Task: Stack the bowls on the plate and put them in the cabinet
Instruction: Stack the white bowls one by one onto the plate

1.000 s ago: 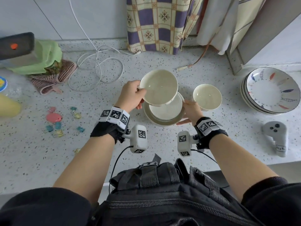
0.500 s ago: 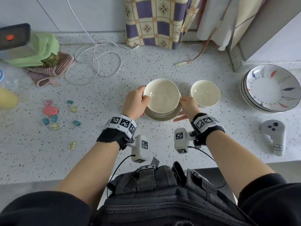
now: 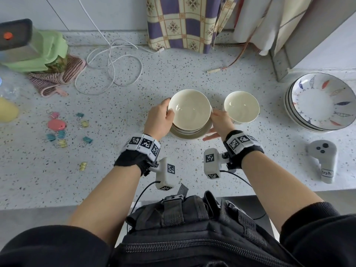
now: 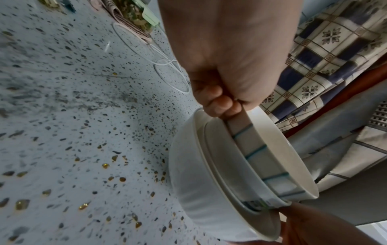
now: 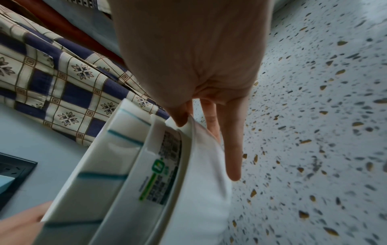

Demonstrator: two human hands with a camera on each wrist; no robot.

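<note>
On the speckled counter a cream plate [image 3: 204,130] carries stacked bowls, and the top bowl [image 3: 189,110] is cream inside with blue stripes outside [image 4: 272,157]. My left hand [image 3: 169,108] grips that bowl's left rim, fingers curled over the edge [image 4: 220,106]. My right hand [image 3: 217,120] is at the plate's right side. Its straight fingers [image 5: 232,149] lie along the plate's underside [image 5: 205,190], and one fingertip is on the rim. A smaller cream bowl [image 3: 241,106] stands alone just right of the stack, close behind my right hand.
A stack of fish-patterned plates [image 3: 321,102] sits at the far right, with a grey controller [image 3: 323,160] in front of it. A coiled white cable [image 3: 109,70], a striped cloth [image 3: 55,78] and several binder clips [image 3: 57,132] lie to the left. A checked curtain [image 3: 183,22] hangs behind.
The left hand has lowered the tilted bowl from above the plate down into the stack. The right hand has stayed at the plate's right edge.
</note>
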